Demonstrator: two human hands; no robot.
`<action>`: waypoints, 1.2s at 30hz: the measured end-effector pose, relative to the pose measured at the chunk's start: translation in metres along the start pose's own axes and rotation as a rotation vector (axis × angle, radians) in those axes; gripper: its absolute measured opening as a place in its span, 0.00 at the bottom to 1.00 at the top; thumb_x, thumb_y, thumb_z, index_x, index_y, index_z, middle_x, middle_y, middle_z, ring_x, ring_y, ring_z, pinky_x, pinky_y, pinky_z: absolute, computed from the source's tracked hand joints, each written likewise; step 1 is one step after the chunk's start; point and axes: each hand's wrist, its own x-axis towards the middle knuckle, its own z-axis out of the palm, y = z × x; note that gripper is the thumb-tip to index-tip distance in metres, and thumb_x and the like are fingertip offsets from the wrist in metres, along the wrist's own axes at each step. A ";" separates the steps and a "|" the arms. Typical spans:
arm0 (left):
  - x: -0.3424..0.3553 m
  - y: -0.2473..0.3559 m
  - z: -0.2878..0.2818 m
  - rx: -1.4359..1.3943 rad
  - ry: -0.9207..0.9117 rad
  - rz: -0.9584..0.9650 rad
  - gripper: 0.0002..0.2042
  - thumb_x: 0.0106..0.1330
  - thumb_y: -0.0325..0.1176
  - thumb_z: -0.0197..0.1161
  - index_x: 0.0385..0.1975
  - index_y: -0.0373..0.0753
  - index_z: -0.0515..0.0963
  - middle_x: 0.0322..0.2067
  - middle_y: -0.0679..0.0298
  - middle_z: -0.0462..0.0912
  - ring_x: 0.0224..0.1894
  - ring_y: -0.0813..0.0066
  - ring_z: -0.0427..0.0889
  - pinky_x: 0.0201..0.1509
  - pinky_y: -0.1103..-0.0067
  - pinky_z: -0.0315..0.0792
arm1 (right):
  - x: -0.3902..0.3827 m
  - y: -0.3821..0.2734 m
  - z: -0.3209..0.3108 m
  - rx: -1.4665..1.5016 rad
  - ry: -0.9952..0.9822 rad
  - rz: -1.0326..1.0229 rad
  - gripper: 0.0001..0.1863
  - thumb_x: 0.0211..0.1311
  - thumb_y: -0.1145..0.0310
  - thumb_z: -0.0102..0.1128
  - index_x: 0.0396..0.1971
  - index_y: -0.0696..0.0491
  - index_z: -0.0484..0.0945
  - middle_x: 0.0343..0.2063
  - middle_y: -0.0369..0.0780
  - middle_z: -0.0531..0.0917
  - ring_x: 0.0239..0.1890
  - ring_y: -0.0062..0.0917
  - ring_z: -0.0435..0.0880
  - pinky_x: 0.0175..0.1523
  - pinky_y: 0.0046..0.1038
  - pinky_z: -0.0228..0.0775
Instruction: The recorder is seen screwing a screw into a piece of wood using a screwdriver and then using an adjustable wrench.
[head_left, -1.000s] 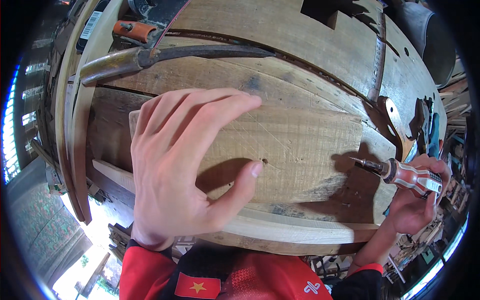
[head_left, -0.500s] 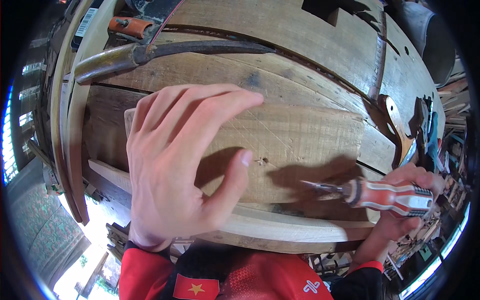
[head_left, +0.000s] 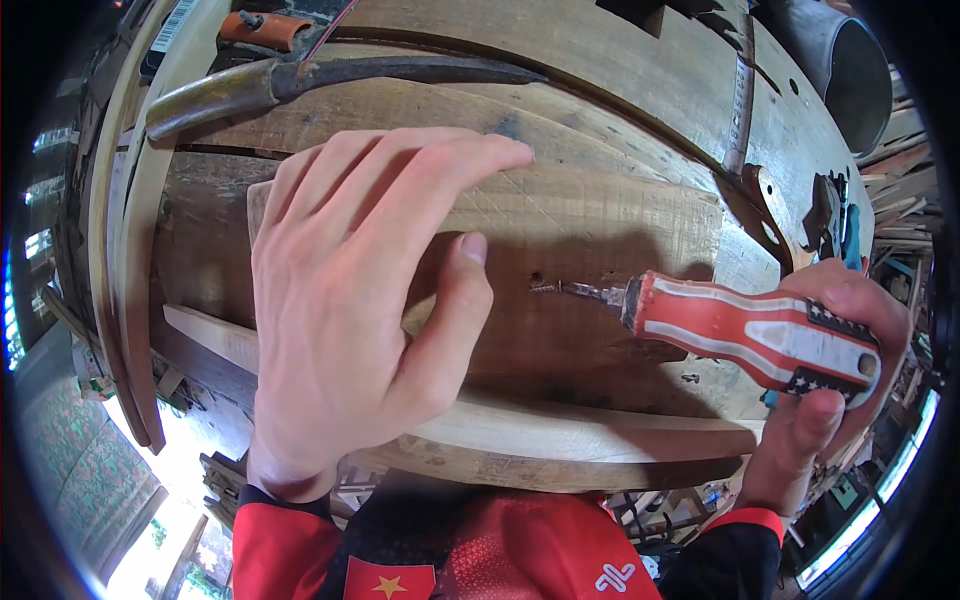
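Middle left: left hand [head_left: 340,300] over board [head_left: 620,205], fingers spread, maybe steadying it | Right: right hand [head_left: 862,422], fingers wrapped round screwdriver [head_left: 740,330]

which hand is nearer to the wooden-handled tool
Left. The left hand is over the board, just on the near side of the wooden-handled tool; the right hand, holding the screwdriver, is well off to its right.

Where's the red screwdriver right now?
In the head view, the red screwdriver is right of centre, held in the right hand, pointing left over the wooden board.
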 end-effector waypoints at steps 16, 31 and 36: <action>-0.003 -0.011 -0.002 -0.210 0.060 0.233 0.13 0.49 0.22 0.64 0.36 0.34 0.88 0.44 0.55 0.87 0.51 0.56 0.82 0.58 0.65 0.73 | 0.009 0.003 -0.008 0.042 0.013 -0.178 0.35 0.71 0.42 0.51 0.58 0.61 0.69 0.38 0.47 0.78 0.41 0.33 0.78 0.50 0.34 0.71; -0.011 -0.013 0.001 -0.152 0.067 0.344 0.15 0.51 0.19 0.70 0.40 0.37 0.88 0.47 0.64 0.87 0.52 0.64 0.82 0.60 0.71 0.72 | 0.023 -0.019 -0.009 -0.305 0.013 -0.347 0.20 0.74 0.62 0.50 0.56 0.60 0.76 0.48 0.42 0.82 0.48 0.22 0.82 0.57 0.25 0.70; -0.010 -0.007 0.000 -0.235 0.060 0.275 0.12 0.55 0.21 0.72 0.40 0.35 0.87 0.48 0.62 0.87 0.53 0.65 0.81 0.62 0.72 0.71 | 0.031 -0.036 0.009 -0.227 0.083 -0.377 0.15 0.71 0.62 0.54 0.47 0.57 0.77 0.34 0.37 0.80 0.33 0.17 0.78 0.39 0.22 0.66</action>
